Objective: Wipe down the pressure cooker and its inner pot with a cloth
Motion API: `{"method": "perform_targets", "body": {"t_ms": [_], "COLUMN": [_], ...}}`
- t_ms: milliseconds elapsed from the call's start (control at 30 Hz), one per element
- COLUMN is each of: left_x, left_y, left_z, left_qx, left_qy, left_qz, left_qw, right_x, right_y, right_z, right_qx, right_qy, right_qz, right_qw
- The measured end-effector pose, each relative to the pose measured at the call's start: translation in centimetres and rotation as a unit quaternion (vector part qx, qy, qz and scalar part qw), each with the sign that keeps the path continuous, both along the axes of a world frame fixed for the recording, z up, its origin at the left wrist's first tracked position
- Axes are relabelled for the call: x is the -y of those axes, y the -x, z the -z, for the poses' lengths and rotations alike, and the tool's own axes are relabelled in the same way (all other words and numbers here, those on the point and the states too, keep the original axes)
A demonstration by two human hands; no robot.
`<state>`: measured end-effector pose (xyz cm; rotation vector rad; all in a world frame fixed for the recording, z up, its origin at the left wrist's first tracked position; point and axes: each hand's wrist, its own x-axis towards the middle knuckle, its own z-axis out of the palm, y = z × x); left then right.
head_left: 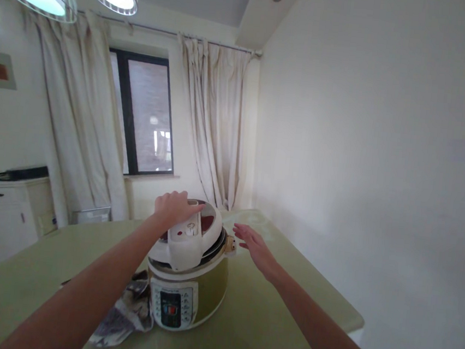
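Head cam: L hand clamped on lid of cooker, which sits on surface btwn & below both hands, w/ R hand apart, fingers loosely extended, & crumpled cloth below L hand.

Head view above table, facing room corner.

Free room right of cooker; cloth blocks left.

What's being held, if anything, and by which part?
Left hand: cooker lid, held by the far end of its white handle. Right hand: open, holding nothing, beside the cooker.
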<state>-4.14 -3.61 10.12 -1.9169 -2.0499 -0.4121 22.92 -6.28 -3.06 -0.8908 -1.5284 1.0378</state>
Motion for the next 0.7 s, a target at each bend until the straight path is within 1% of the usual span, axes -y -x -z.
{"method": "perform_targets", "body": {"t_ms": [100,200,267,333,400,500,567,633,667,700], "left_x": [-1.0,-1.7,-1.9,-2.0,-2.0,-2.2,-2.3,-2.4,-2.4,-2.4], "left_y": [-0.2,-0.5,-0.6,-0.5,0.0,2.1,4.4,7.0,8.3,9.6], "left_z": [1.0,1.9,2.4,2.7,2.8,3.3,4.2,5.9,7.0,8.3], "left_qx": [0.014,0.051,0.065,0.073,0.093,0.150,0.203,0.302,0.367,0.438], "left_qy": [0.008,0.016,0.023,0.035,0.049,0.061,0.043,0.010,0.001,0.000], "left_qz": [0.004,0.019,0.025,0.032,0.057,0.132,0.175,0.174,0.159,0.138], "left_qw": [1.000,0.998,0.997,0.996,0.993,0.978,0.962,0.937,0.916,0.888], "right_x": [-0.1,0.3,0.7,1.1,1.3,1.1,0.7,0.1,-0.2,-0.6], "right_y": [0.5,1.5,2.2,2.8,3.2,3.4,3.8,4.4,5.0,5.6], "right_z": [0.6,0.2,-0.4,-0.8,-0.9,-0.7,-0.9,-1.6,-2.3,-3.0], "right_qx": [0.010,0.018,0.032,0.053,0.076,0.110,0.133,0.159,0.173,0.190], "right_qy": [-0.030,-0.080,-0.099,-0.102,-0.101,-0.120,-0.143,-0.171,-0.184,-0.194], "right_qz": [0.017,0.041,0.033,0.017,0.012,0.035,0.061,0.083,0.089,0.089], "right_qw": [0.999,0.996,0.994,0.993,0.992,0.986,0.979,0.969,0.964,0.958]}}
